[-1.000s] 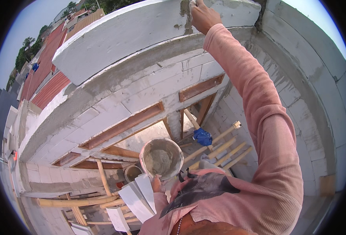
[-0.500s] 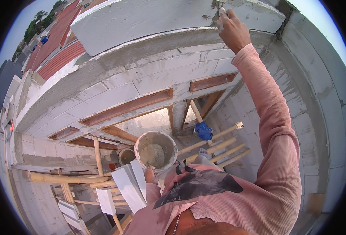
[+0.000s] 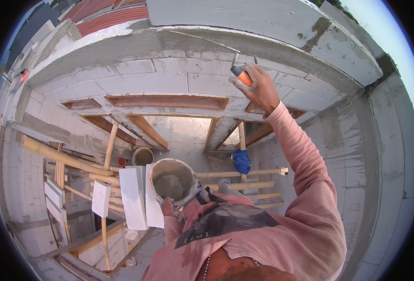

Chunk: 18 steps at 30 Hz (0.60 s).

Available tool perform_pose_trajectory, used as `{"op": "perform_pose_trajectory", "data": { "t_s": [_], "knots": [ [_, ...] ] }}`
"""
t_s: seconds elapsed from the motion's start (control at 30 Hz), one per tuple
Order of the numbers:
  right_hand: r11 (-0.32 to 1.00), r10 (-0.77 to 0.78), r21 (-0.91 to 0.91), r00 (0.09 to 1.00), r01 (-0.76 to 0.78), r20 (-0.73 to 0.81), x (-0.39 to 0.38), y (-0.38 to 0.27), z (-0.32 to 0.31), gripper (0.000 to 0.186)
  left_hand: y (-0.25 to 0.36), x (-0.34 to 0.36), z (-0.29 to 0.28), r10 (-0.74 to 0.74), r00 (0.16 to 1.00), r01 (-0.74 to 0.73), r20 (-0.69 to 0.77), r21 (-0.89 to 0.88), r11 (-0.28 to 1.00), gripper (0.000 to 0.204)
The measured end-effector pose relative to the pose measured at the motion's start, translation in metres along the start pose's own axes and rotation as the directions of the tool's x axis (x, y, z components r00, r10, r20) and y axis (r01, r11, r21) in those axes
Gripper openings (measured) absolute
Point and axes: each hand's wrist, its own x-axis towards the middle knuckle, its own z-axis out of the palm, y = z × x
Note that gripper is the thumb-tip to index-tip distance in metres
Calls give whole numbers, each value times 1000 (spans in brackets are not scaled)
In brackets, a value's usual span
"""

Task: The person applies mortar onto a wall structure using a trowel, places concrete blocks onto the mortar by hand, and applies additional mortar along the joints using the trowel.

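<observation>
My right hand (image 3: pixel 259 90) is closed round the orange-and-black handle of a trowel (image 3: pixel 243 77). The trowel's thin blade, seen nearly edge-on, lies in front of a grey mortar band on the wall. Above it runs a course of large white blocks (image 3: pixel 244 16), with a grey mortar-smeared joint (image 3: pixel 317 33) to the right. Low in front of my body, my left hand (image 3: pixel 169 208) grips the near rim of a round bucket (image 3: pixel 167 162). Grey mortar (image 3: pixel 168 186) sits inside the bucket.
White blocks (image 3: pixel 134 196) stand left of the bucket. Bamboo poles (image 3: pixel 66 157) cross below, and a blue cloth or bag (image 3: pixel 242 161) hangs on one. Wooden frames (image 3: pixel 167 101) are set in the wall. A second bucket (image 3: pixel 142 156) stands lower down.
My right hand has come down and left from the mortar joint between the upper blocks, and the trowel now shows clearly. The view has shifted; my left hand stays on the bucket.
</observation>
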Motion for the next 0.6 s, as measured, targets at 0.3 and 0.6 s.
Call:
{"op": "perform_pose_trajectory", "data": {
  "t_s": [0.3,0.6],
  "knots": [
    [887,-377,-256,923,383,74,84,71,30,32,-83,-85,-16,50,945,-145,-322,-276,950,14],
    [710,-660,-290,750,642,47,136,147,91,31,-208,-163,-27,-38,878,-317,-478,-639,701,17]
  ]
}}
